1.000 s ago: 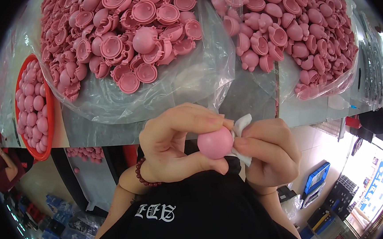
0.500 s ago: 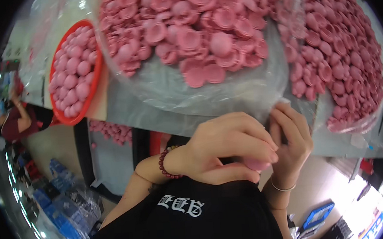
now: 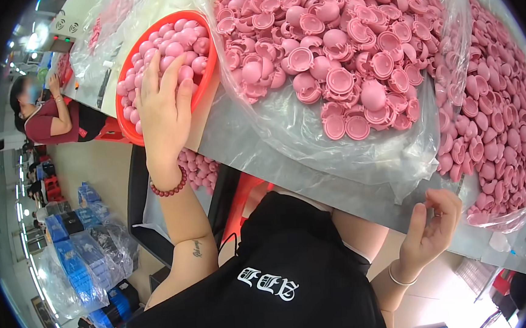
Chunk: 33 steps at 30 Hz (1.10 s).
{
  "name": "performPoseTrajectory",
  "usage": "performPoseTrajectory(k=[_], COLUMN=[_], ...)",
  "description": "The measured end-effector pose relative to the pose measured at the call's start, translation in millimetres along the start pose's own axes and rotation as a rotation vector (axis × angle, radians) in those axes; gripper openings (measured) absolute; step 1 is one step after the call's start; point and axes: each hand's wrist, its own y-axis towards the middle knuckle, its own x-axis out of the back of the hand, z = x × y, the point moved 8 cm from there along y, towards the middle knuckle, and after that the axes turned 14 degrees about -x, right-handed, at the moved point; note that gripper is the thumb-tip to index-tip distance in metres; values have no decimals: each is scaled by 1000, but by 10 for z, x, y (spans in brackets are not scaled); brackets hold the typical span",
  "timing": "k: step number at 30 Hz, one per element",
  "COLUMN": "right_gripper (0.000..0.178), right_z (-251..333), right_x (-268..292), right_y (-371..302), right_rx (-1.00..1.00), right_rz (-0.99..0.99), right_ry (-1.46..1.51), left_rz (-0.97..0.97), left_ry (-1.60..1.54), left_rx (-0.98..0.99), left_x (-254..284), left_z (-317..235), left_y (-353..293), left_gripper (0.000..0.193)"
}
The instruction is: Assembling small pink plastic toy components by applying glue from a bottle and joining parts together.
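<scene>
My left hand (image 3: 166,107) reaches over a red-orange basket (image 3: 127,125) at the table's left. Its fingers lie stretched and apart on the pink plastic balls (image 3: 172,49) inside; the palm side is hidden. My right hand (image 3: 431,231) hangs by the table's front edge at the right, fingers loosely curled and apart, with nothing visible in it. Straight ahead, loose pink half-shells (image 3: 339,80) lie heaped on a clear plastic bag (image 3: 310,136). More pink half-shells (image 3: 486,124) fill another plastic bag at the right.
Below the table's left edge, a dark-rimmed bin (image 3: 137,179) holds more pink pieces (image 3: 197,171). A red stool (image 3: 241,202) is under the table. At the far left a co-worker in a maroon shirt (image 3: 46,123) sits at a table. Blue crates (image 3: 74,256) wrapped in plastic stand on the floor.
My left hand has gone from in front of my chest, where it held a pink ball, to the basket. My right hand has moved lower right, away from it. The view has shifted.
</scene>
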Motion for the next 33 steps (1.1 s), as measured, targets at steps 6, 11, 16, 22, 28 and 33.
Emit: performPoseTrajectory(k=[6, 11, 16, 22, 28, 33], right_gripper=[14, 15, 12, 19, 21, 27], right_z=[13, -64, -96, 119, 36, -261], right_x=[59, 88, 23, 59, 204, 320], right_y=[26, 37, 17, -34, 77, 205], right_rx=[25, 9, -51, 153, 267, 274], right_rz=[6, -35, 5, -67, -190, -380], right_ry=[-29, 47, 69, 122, 267, -2], left_rz=[-2, 82, 317, -429, -1006, -996], left_ry=[58, -175, 14, 74, -1029, -957], left_rx=[-13, 43, 130, 535, 942, 1042], left_x=[-109, -243, 11, 460, -369, -212], left_z=[264, 620, 495, 1006, 1078, 1012], left_y=[176, 220, 24, -1115, -1506, -1647], left_gripper=[32, 38, 45, 51, 60, 62])
